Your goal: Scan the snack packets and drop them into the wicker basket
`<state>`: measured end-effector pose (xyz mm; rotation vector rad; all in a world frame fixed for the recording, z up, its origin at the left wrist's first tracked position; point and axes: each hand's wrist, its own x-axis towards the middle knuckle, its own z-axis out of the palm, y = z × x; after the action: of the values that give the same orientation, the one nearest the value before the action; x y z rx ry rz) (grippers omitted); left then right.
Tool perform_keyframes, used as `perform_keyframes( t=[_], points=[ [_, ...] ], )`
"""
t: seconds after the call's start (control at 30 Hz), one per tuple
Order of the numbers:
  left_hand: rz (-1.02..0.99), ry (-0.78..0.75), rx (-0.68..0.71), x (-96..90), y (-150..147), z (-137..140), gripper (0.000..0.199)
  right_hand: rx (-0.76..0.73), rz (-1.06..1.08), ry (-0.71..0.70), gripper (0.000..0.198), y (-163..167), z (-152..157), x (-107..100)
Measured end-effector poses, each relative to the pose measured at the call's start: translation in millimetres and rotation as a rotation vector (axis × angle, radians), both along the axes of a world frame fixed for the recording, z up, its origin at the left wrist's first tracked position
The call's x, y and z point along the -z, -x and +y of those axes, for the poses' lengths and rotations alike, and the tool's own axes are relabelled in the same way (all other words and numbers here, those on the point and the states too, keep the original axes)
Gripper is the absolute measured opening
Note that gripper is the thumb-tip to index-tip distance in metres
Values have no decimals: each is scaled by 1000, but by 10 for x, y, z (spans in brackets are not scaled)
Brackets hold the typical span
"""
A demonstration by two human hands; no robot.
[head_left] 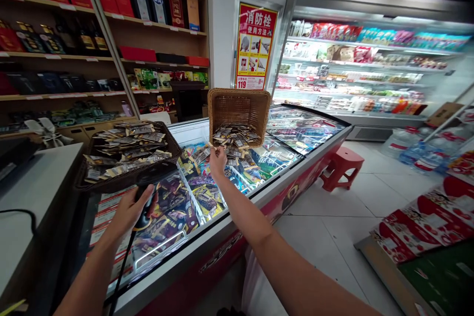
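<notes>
My left hand (135, 207) is closed around the handle of a black barcode scanner (147, 185), whose cord hangs down toward me. Its head points at a dark woven basket (173, 144) heaped with small brown-and-tan packets (129, 145). Farther right, my right hand (218, 160) has its fingers pinched on a small packet (203, 154) at the near left corner of a tan wicker basket (239, 103). That basket is tipped toward me, with similar packets (237, 134) lying in it and spilling at its front. Both baskets rest on the freezer's glass top.
A chest freezer (237, 222) with wrapped ice creams runs diagonally before me. A white counter (33, 197) stands left. Shelves of boxed bottles (148, 2) rise behind. At right are a red stool (342, 165), water bottles (425, 155), stacked cartons (429, 222) and a lit refrigerated display (363, 69).
</notes>
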<state>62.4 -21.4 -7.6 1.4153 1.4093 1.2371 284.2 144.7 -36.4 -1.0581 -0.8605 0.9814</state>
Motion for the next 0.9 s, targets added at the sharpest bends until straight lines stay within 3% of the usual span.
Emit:
perform_keyframes(
  t=[0.1,0.3,0.4,0.53,0.67,0.83,0.9],
  points=[
    [-23,-16,-17,38,54,34,51,54,52,-5,13,-58,27,-34],
    [-85,-33,-60,68,107,58,50,446,127,61,23,-426,175,-82],
    [-98,-39,-75,30,91,47,55,603,47,154,37,-640,283,-58],
    [-132,-62,-144,-60,60,33,64,592,-175,230,50,-776,354,-17],
    [-257,-146,-324,-173,134,9,70,759,-268,134,63,-616,256,-7],
    [-438,-317,-625,-272,422,-40,63,607,-482,-156,65,-192,58,-76],
    [-496,-351,-731,-279,507,-55,58,433,-626,-261,56,77,36,-152]
  ],
)
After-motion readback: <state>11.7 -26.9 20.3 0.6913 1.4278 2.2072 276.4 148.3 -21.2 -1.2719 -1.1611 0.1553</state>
